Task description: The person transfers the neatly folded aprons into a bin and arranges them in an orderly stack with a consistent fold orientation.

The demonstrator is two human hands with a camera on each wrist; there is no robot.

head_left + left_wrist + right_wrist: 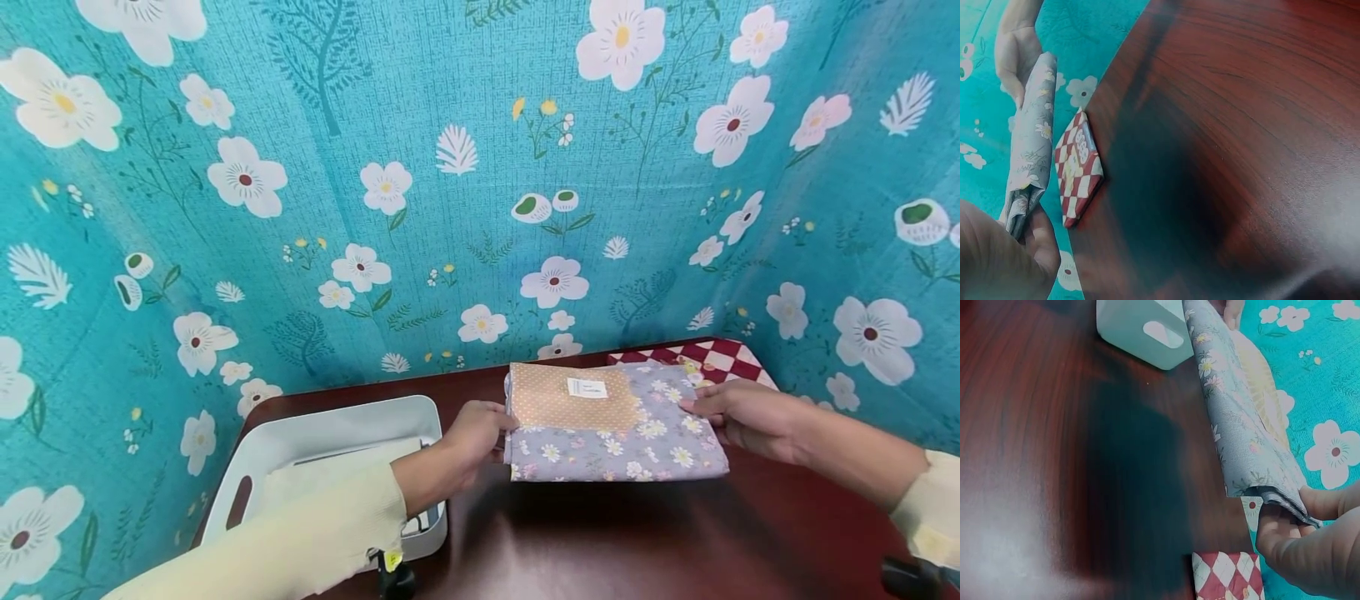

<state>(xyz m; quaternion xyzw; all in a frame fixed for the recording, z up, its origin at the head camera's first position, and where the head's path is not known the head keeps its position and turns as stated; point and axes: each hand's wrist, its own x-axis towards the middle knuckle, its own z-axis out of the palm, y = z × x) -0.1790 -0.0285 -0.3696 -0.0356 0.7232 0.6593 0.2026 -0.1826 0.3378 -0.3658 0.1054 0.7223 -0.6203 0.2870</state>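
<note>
A folded grey floral cloth (600,450) with an orange dotted patch and a small white label hangs level above the dark table. My left hand (474,437) pinches its left edge, and my right hand (757,417) pinches the right edge, thumb on top. From the right wrist view, the folded layers of the cloth (1235,419) show between the thumb and fingers of the right hand (1316,537). The left wrist view has the cloth (1035,125) side-on, with the left hand (1010,256) at its near end.
A white bin (431,417) with light-coloured contents stands on the left of the dark red-brown table (570,550). Behind the cloth at the back right lies a red-and-white checked item (738,362), flat on the table. A teal floral curtain (450,208) surrounds the table's back and sides.
</note>
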